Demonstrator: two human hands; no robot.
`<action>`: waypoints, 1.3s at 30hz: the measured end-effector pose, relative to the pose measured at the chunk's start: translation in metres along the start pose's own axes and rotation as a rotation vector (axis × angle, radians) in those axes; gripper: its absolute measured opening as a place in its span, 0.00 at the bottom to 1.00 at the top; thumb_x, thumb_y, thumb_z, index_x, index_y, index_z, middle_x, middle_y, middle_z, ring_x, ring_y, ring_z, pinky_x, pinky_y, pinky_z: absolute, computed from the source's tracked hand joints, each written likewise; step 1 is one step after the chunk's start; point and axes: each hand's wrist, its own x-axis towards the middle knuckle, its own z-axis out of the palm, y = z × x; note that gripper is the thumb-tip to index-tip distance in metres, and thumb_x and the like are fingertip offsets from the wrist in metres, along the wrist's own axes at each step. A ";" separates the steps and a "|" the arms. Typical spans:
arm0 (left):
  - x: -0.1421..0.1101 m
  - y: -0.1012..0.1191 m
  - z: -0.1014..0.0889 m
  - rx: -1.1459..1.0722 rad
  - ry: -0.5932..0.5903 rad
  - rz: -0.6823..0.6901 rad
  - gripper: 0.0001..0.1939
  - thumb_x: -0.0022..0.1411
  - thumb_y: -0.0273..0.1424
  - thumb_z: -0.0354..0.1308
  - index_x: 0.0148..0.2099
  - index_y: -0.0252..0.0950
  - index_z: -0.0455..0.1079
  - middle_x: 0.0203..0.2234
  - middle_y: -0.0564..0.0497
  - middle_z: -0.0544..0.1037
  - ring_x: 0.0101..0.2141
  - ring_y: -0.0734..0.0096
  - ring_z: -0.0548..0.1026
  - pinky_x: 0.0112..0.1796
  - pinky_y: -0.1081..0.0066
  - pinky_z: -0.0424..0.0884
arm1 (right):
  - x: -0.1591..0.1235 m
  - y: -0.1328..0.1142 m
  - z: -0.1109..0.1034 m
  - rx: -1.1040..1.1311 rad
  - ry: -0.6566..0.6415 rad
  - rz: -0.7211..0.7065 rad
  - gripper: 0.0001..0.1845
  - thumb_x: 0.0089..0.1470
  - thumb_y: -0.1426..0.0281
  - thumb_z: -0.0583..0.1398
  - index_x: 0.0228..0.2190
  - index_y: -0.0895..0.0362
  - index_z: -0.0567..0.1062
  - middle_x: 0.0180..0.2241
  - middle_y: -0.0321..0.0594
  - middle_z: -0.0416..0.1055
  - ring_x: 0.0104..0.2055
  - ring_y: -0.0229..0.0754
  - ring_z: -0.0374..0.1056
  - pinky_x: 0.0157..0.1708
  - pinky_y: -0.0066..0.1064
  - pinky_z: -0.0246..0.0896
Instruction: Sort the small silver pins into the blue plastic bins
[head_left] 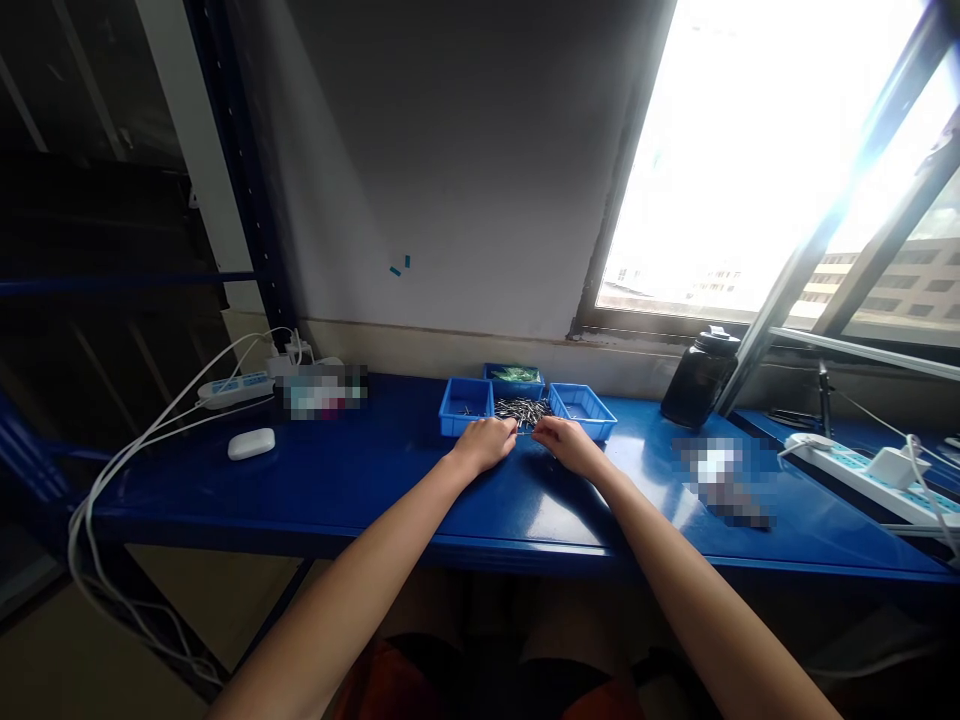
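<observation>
A pile of small dark metal pins [523, 410] lies on the blue table [360, 480] between two blue trays. My left hand [487, 442] rests at the pile's near left edge with its fingers curled and pinched together. My right hand [564, 440] sits at the pile's near right edge, fingers also curled toward the pins. The two hands almost meet in front of the pile. What the fingertips hold is too small to make out. The left blue tray [465, 405] holds a few small parts. The right blue tray [583, 408] looks nearly bare.
A third blue tray [514, 377] with green contents stands behind the pile. A dark jar [699, 380] is at the right by the window. Power strips [234, 388] [862, 470] and white cables lie at both ends, with a white case [251, 443] on the left.
</observation>
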 end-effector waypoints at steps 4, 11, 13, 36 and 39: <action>0.000 0.000 0.001 0.005 0.003 0.003 0.14 0.62 0.35 0.40 0.43 0.38 0.63 0.33 0.46 0.74 0.35 0.62 0.72 0.33 0.69 0.65 | -0.001 -0.002 -0.001 0.010 -0.027 0.028 0.12 0.52 0.64 0.52 0.36 0.56 0.68 0.28 0.36 0.67 0.26 0.34 0.61 0.29 0.25 0.55; 0.000 -0.002 0.005 0.011 -0.008 -0.016 0.16 0.63 0.37 0.37 0.42 0.37 0.62 0.31 0.45 0.74 0.34 0.60 0.73 0.32 0.68 0.65 | -0.002 -0.006 -0.001 -0.014 -0.074 -0.044 0.08 0.50 0.66 0.54 0.31 0.56 0.68 0.31 0.37 0.67 0.28 0.34 0.61 0.31 0.26 0.56; 0.000 -0.002 0.005 0.004 -0.020 -0.015 0.16 0.63 0.37 0.36 0.42 0.37 0.62 0.31 0.45 0.74 0.34 0.61 0.72 0.32 0.67 0.65 | -0.003 -0.008 -0.002 -0.014 -0.092 -0.069 0.07 0.50 0.67 0.53 0.30 0.56 0.69 0.29 0.36 0.67 0.28 0.34 0.61 0.31 0.26 0.56; -0.002 -0.002 -0.002 -0.049 -0.058 -0.004 0.15 0.60 0.36 0.41 0.45 0.39 0.64 0.36 0.46 0.74 0.36 0.62 0.71 0.34 0.69 0.64 | 0.002 0.007 -0.008 -0.015 0.354 0.281 0.23 0.51 0.64 0.51 0.49 0.56 0.62 0.43 0.45 0.67 0.26 0.35 0.66 0.36 0.31 0.60; -0.002 -0.003 -0.001 -0.058 -0.061 0.005 0.15 0.60 0.36 0.42 0.42 0.38 0.66 0.35 0.47 0.74 0.35 0.64 0.71 0.33 0.70 0.64 | 0.001 0.009 -0.008 0.045 0.308 0.352 0.31 0.51 0.64 0.53 0.55 0.54 0.51 0.48 0.47 0.63 0.21 0.32 0.66 0.33 0.30 0.62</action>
